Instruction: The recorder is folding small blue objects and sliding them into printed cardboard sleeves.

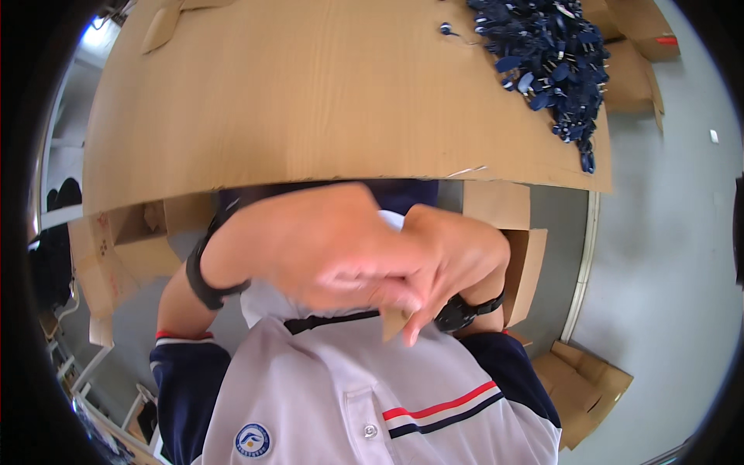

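My left hand [333,244] and my right hand [457,252] meet in front of my chest, below the table's near edge, both somewhat smeared by motion. Their fingers are curled and pressed together at the tips. A small tan piece that looks like cardboard [394,323] sticks out below the joined fingertips, pinched there; most of it is hidden by the fingers. A dark band [203,275] circles my left wrist and a black watch [457,314] my right. On the table's far right lies a heap of dark blue tagged pieces with cords and small metal parts [550,66].
The cardboard-covered table [310,101] spans the space ahead. A single small dark piece [446,29] lies left of the heap, and a thin pale strip [467,170] near the front edge. Open cardboard boxes stand under the table [147,256] and on the floor at right [577,387].
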{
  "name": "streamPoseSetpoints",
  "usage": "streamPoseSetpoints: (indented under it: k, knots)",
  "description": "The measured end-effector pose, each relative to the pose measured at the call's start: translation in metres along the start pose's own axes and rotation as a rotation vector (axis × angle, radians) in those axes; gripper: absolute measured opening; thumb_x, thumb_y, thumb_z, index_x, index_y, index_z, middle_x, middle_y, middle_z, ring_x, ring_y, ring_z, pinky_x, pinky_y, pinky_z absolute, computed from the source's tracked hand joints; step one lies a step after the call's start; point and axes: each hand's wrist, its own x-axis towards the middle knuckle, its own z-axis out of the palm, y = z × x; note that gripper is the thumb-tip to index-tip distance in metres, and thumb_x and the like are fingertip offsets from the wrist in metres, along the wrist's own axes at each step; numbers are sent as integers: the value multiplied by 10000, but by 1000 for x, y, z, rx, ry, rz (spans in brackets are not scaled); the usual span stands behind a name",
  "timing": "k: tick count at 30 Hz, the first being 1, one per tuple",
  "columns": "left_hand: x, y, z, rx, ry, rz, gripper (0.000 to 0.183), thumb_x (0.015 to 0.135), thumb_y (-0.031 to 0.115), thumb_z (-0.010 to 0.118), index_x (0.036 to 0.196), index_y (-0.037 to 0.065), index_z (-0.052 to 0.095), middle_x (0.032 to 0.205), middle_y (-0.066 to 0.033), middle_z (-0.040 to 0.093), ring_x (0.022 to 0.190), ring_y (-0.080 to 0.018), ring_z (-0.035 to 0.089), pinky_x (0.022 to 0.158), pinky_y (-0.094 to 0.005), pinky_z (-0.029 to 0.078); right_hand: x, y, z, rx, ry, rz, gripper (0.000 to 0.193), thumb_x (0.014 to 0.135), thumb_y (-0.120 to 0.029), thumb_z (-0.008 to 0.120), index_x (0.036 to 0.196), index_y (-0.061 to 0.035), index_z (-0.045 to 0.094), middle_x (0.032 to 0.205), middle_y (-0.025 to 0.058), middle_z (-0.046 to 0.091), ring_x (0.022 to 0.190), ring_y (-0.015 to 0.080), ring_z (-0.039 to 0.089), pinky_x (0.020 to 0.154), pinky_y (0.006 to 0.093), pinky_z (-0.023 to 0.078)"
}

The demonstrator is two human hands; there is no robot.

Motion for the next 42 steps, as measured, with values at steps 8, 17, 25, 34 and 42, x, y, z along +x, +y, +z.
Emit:
streamPoseSetpoints:
  k: [8,17,25,34,42]
  knots:
    - [10,-1,22,466,578,374,423,812,211,758,1129,74,515,1007,-117,676,885,-278,686,705,-330,549,29,47,16,641,16,-588,466,612,-387,899,755,-30,636,757,62,643,704,169,590,591,275,442]
    - [26,-4,36,721,767,360,486,826,142,732,1198,133,419,1058,-188,688,923,-369,689,692,-391,547,-21,-13,43,665,627,-244,920,738,-520,795,1370,7,384,1291,96,509,1178,183,504,928,335,460]
    - [54,-13,51,587,734,298,629,817,222,731,1349,88,425,1389,-151,527,1227,-291,562,1084,-476,353,-97,36,46,-322,1881,-518,652,852,-533,601,1232,-22,464,1133,112,576,1016,237,566,951,400,468]
    - [-65,-3,-7,522,673,-254,528,859,406,638,1034,-86,568,1025,-213,608,997,-325,596,916,-432,441,-218,183,56,-1368,1890,637,598,825,-87,693,1354,15,435,1279,158,540,990,224,584,893,350,475]
    - [-35,71,-76,637,121,-216,433,889,201,637,1196,-59,477,1008,-141,606,734,-213,574,692,-356,469,-75,-13,-118,-1527,1047,-93,226,825,38,624,1033,-32,679,1021,64,683,862,243,619,783,321,501]
